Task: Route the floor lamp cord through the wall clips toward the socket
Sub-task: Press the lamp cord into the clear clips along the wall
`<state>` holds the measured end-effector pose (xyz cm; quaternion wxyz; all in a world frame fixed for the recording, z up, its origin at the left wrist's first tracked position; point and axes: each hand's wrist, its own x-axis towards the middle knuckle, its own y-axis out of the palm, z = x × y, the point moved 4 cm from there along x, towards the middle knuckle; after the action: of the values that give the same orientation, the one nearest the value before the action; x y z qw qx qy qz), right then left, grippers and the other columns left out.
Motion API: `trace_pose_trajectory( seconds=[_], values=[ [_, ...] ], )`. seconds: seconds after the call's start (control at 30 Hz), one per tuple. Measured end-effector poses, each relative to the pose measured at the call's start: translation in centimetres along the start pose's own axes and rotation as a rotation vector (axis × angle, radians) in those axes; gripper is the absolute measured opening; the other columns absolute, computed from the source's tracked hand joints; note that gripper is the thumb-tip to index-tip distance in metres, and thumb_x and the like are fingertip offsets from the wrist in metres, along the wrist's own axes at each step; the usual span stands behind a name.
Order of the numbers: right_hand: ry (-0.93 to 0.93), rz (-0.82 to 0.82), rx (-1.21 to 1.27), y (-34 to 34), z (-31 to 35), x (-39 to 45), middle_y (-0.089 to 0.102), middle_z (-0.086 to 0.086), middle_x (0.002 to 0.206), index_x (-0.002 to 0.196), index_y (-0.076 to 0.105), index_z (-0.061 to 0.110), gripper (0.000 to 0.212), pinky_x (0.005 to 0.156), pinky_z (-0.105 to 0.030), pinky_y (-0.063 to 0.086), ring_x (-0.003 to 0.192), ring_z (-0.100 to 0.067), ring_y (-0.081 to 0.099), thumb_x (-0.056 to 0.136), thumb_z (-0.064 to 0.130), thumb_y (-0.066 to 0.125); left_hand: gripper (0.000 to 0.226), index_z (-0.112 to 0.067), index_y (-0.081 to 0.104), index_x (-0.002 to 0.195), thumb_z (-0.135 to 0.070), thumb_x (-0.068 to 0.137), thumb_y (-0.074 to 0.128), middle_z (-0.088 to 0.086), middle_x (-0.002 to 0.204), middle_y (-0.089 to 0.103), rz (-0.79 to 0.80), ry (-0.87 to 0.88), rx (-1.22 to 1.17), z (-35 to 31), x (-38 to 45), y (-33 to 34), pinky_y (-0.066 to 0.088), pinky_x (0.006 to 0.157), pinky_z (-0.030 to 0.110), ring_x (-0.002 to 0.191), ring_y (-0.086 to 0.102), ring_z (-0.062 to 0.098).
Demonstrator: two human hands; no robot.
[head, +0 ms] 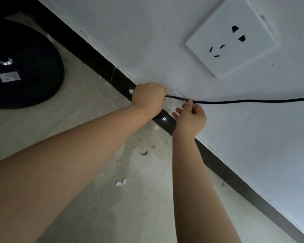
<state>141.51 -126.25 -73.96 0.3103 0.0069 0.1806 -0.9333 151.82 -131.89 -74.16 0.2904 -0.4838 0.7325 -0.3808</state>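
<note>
A black lamp cord [244, 101] runs along the white wall from the right edge to my hands. My left hand [148, 98] is closed in a fist around the cord just above the black skirting. My right hand [191, 116] pinches the cord at a small clear wall clip [183, 99] between thumb and forefinger, other fingers spread. Another small white clip [131, 91] shows at the left of my left fist. The white socket plate [232, 39] sits on the wall above and right of the hands. The cord's stretch left of the fist is hidden.
The round black lamp base [23, 67] rests on the concrete floor at left. A black skirting board [226, 172] runs diagonally between floor and wall. Small white paper scraps [121, 182] and dirt specks lie on the floor near my arms.
</note>
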Motion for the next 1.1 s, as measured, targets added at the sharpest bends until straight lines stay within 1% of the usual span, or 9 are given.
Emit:
trace_pose_trajectory(
  seconds=[0.07, 0.17, 0.43, 0.6, 0.77, 0.9, 0.93, 1.0, 1.1],
  values=[
    [0.01, 0.001, 0.014, 0.0, -0.1, 0.1, 0.054, 0.003, 0.068, 0.082, 0.055, 0.008, 0.016, 0.048, -0.016, 0.052, 0.057, -0.006, 0.057, 0.091, 0.018, 0.047, 0.02, -0.006, 0.064, 0.097, 0.001, 0.087, 0.049, 0.013, 0.099, 0.066, -0.051, -0.014, 0.056, 0.4, 0.0, -0.2, 0.039, 0.08, 0.034, 0.096, 0.055, 0.03],
    [0.047, 0.001, 0.04, 0.0, -0.1, 0.1, 0.053, 0.003, 0.066, 0.084, 0.056, 0.006, 0.017, 0.048, -0.016, 0.052, 0.056, -0.006, 0.057, 0.091, 0.018, 0.046, 0.029, -0.007, 0.063, 0.102, 0.005, 0.078, 0.052, 0.015, 0.111, 0.061, -0.142, -0.067, 0.074, 1.5, -0.1, -0.5, 0.031, 0.1, 0.043, 0.114, 0.043, 0.033],
    [0.276, -0.042, 0.194, -0.6, -0.5, 0.3, 0.054, -0.002, 0.07, 0.084, 0.051, 0.008, 0.013, 0.052, -0.023, 0.052, 0.057, -0.01, 0.058, 0.092, 0.014, 0.042, 0.022, -0.002, 0.06, 0.106, 0.0, 0.088, 0.049, 0.021, 0.118, 0.053, -0.373, 0.015, -0.079, 0.6, -0.8, -1.0, 0.043, 0.079, 0.041, 0.117, 0.04, 0.034],
    [0.421, -0.049, 0.295, -2.0, -1.0, 0.4, 0.055, -0.011, 0.091, 0.112, 0.053, 0.0, 0.027, 0.054, -0.026, 0.051, 0.064, -0.019, 0.057, 0.093, 0.014, 0.042, 0.018, 0.01, 0.058, 0.098, 0.007, 0.081, 0.06, 0.03, 0.113, 0.053, -0.407, 0.172, -0.16, -0.5, -1.0, -1.9, 0.046, 0.081, 0.041, 0.106, 0.049, 0.04],
    [0.468, -0.003, 0.277, -2.1, -1.1, 0.1, 0.059, -0.017, 0.099, 0.103, 0.055, 0.003, 0.025, 0.064, -0.032, 0.054, 0.059, -0.015, 0.055, 0.094, 0.02, 0.039, 0.021, 0.008, 0.061, 0.097, 0.014, 0.083, 0.046, 0.033, 0.118, 0.05, -0.392, 0.214, -0.162, 0.4, -1.4, -2.3, 0.033, 0.085, 0.021, 0.108, 0.05, 0.041],
    [0.584, 0.107, 0.342, -1.8, -1.0, 0.3, 0.059, -0.019, 0.116, 0.116, 0.05, -0.001, 0.038, 0.071, -0.037, 0.052, 0.092, -0.029, 0.062, 0.096, 0.026, 0.032, 0.029, 0.013, 0.063, 0.091, 0.026, 0.074, 0.042, 0.04, 0.115, 0.048, -0.377, 0.322, -0.202, 0.3, -2.2, -2.6, 0.026, 0.087, -0.004, 0.109, 0.049, 0.046],
    [0.609, 0.137, 0.38, -1.8, -0.9, 0.2, 0.06, -0.019, 0.113, 0.118, 0.049, -0.001, 0.039, 0.072, -0.037, 0.052, 0.096, -0.031, 0.061, 0.096, 0.026, 0.032, 0.031, 0.012, 0.063, 0.091, 0.026, 0.074, 0.041, 0.04, 0.116, 0.047, -0.377, 0.308, -0.222, 0.4, -2.2, -2.7, 0.025, 0.087, -0.008, 0.11, 0.049, 0.045],
    [0.618, 0.2, 0.443, -1.8, -0.6, 0.1, 0.06, -0.016, 0.095, 0.112, 0.051, -0.002, 0.036, 0.072, -0.035, 0.052, 0.087, -0.03, 0.06, 0.096, 0.023, 0.031, 0.033, 0.01, 0.065, 0.09, 0.026, 0.073, 0.042, 0.039, 0.114, 0.049, -0.409, 0.289, -0.257, 0.3, -2.2, -3.1, 0.026, 0.084, -0.01, 0.107, 0.051, 0.044],
    [0.64, 0.277, 0.503, -1.8, -0.3, -0.1, 0.055, -0.01, 0.076, 0.089, 0.052, 0.001, 0.028, 0.065, -0.033, 0.05, 0.071, -0.023, 0.056, 0.095, 0.02, 0.033, 0.03, 0.009, 0.066, 0.085, 0.025, 0.073, 0.043, 0.04, 0.108, 0.051, -0.433, 0.298, -0.29, 0.1, -2.1, -3.3, 0.028, 0.081, -0.011, 0.1, 0.055, 0.044]
  ],
)
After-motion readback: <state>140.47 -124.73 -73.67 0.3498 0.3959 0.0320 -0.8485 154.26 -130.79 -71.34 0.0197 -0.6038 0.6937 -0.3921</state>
